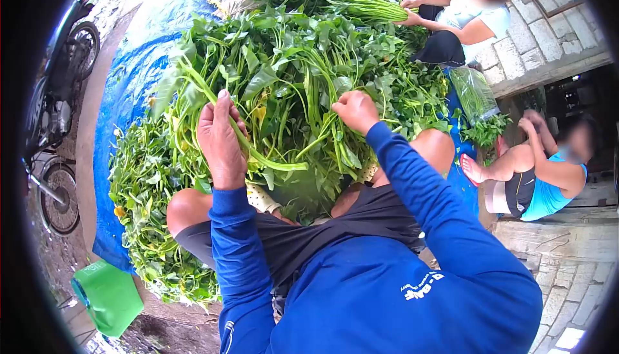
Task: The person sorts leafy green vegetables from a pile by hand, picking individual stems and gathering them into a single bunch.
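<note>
My left hand [222, 138] is closed around a few long green stems of water spinach [277, 165], their cut ends pointing right and their leaves up to the left. To the right, my right hand [358, 110] has its fingers curled in a pinch against the greens; what lies between the fingertips is hidden. Beneath and beyond both hands spreads a large heap of water spinach [284, 51], with loose leaves and stems tangled together. More of it lies between my bent knees and along my left side.
A blue tarp [119, 115] lies under the heap. At upper right a seated person [477, 19] holds a bundle of stems [371, 7]. Another person [548, 170] sits at right near a plastic bag of greens [474, 93]. Motorcycle [61, 115] and green container [109, 299] stand left.
</note>
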Demonstrator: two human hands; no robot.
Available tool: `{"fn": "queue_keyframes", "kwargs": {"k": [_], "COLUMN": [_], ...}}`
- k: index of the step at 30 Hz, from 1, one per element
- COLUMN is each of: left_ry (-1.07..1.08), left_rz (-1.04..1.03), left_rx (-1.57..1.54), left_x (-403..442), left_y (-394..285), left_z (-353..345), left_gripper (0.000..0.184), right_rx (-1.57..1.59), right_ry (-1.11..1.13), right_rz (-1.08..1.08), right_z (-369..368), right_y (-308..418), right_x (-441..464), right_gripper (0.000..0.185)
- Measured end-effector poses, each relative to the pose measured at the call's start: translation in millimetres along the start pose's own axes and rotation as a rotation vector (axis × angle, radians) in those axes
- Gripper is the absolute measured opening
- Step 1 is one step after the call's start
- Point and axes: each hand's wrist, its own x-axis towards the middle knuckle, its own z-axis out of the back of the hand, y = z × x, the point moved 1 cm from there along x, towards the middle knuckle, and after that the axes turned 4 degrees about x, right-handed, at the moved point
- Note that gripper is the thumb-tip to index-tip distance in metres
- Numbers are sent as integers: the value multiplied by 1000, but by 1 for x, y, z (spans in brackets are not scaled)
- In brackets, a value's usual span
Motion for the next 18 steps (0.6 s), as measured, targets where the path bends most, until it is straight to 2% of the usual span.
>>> {"fn": "queue_keyframes", "kwargs": {"k": [3, 7, 10, 11, 14, 16, 18], "left_ry": [28, 69, 132, 151, 176, 173, 206], "left_rz": [30, 46, 29, 17, 23, 17, 7], "left_rx": [54, 185, 204, 189, 246, 258, 248], "left_x": [2, 0, 1, 4, 5, 4, 4], "left_y": [9, 11, 13, 19, 25, 22, 19], "left_z": [-10, -15, -22, -21, -15, -9, -8], "left_gripper": [22, 27, 27, 27, 24, 25, 25], "right_rx": [20, 184, -14, -90, 64, 201, 645], "right_ry": [-62, -40, -97, -49, -80, -122, -17], "right_rz": [-52, -79, -13, -38, 52, 126, 213], "right_z": [-18, -6, -10, -10, 2, 34, 48], "right_y": [-2, -7, 2, 7, 2, 23, 20], "right_x": [-1, 16, 15, 16, 30, 24, 29], "right_gripper": [25, 26, 29, 33, 34, 32, 30]}}
